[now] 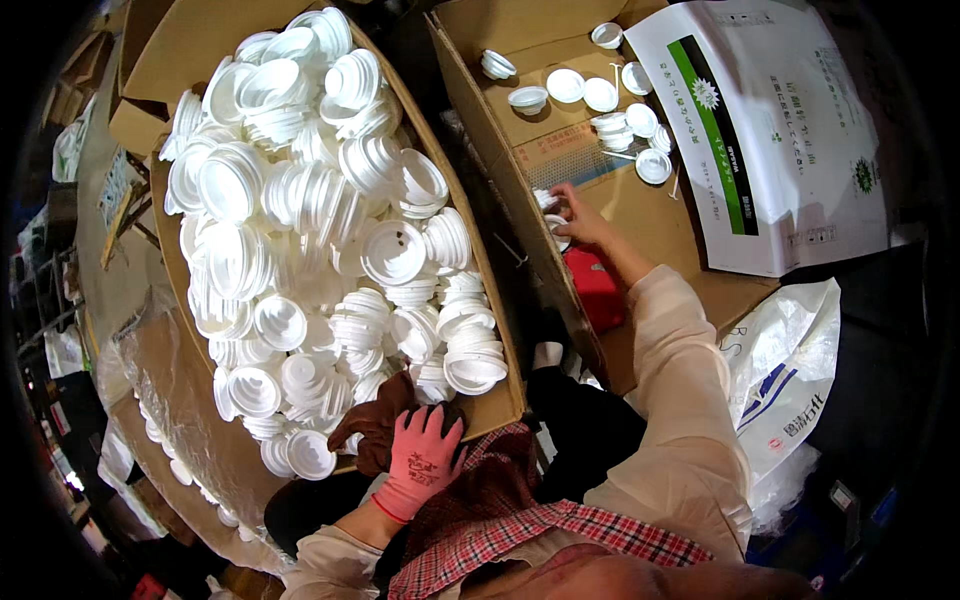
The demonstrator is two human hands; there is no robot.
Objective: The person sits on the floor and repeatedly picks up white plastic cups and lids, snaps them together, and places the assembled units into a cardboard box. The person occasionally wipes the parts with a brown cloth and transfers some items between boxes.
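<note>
In a pink glove, my left hand (421, 458) lies at the near edge of the left carton, fingers apart over a crumpled brown cloth (372, 432). The left carton (505, 402) is heaped with white round plastic lids (300, 200), many nested in stacks. My bare right hand (582, 217) reaches into the right carton (690, 268), by its left wall. Its fingers are closed around white lids (557, 228) there, partly hidden by the hand. A red object (594, 290) lies just below that hand. More loose lids (600, 95) are scattered at the far end.
Thin white plastic stems (675, 183) lie among the scattered lids. A white printed flap (770, 140) with a green stripe hangs over the right carton's side. Beside it is a white plastic bag (790, 370). Clear plastic wrap (190, 390) covers cardboard at left.
</note>
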